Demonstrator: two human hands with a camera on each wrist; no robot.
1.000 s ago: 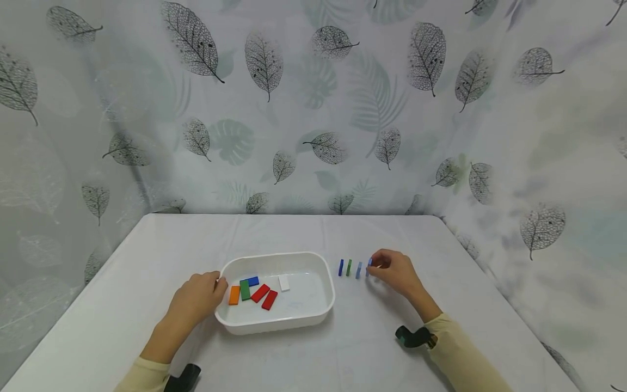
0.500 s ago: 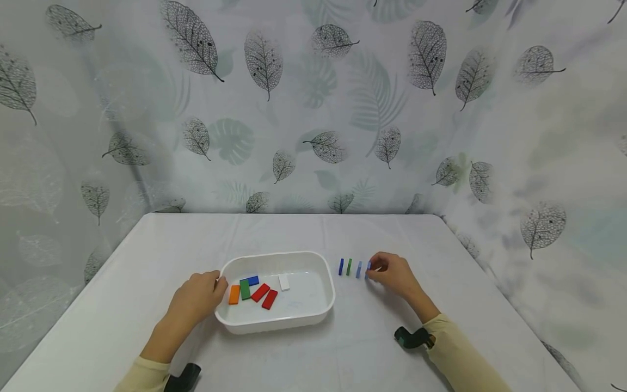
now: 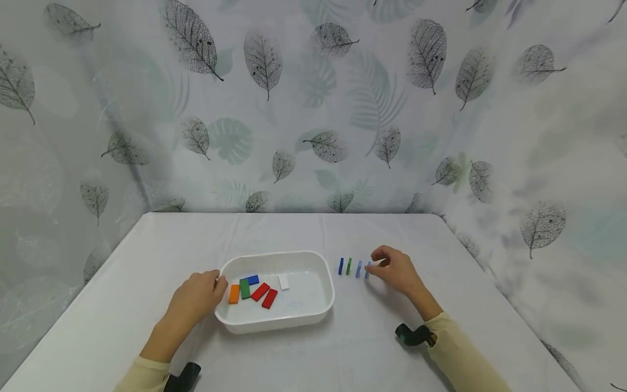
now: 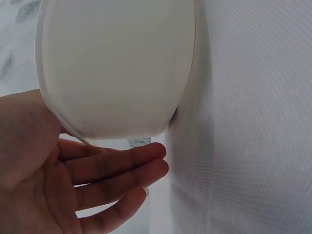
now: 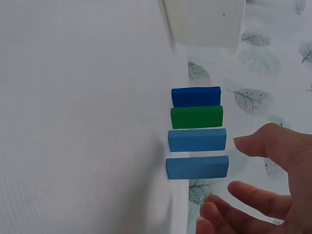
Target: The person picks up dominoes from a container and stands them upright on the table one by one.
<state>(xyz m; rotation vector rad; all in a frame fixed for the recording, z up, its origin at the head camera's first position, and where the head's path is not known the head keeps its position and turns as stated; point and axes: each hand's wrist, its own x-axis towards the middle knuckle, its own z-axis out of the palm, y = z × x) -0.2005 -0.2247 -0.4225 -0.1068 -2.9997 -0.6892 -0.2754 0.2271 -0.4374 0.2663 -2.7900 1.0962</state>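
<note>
A row of upright dominoes stands on the table right of the white tray (image 3: pixel 274 325). In the right wrist view these are a dark blue domino (image 5: pixel 196 97), a green domino (image 5: pixel 197 117), a light blue domino (image 5: pixel 197 140) and a second light blue domino (image 5: pixel 197 167) at the end. My right hand (image 3: pixel 398 272) is beside that end domino, thumb and fingers spread apart with nothing between them. At the tray's left end, my left hand (image 3: pixel 196 296) holds the rim; its thumb is hidden behind the tray wall in the left wrist view.
Inside the tray lie an orange domino (image 3: pixel 234 294), a green one, a blue one, a white domino (image 3: pixel 283 282) and two red ones. The white-covered table (image 3: pixel 274 359) ends at a leaf-patterned curtain (image 3: pixel 313 109) at the back.
My right thumb and fingers have let go of the end light blue domino and spread apart; it stays standing in the row. My left hand and the tray have not moved.
</note>
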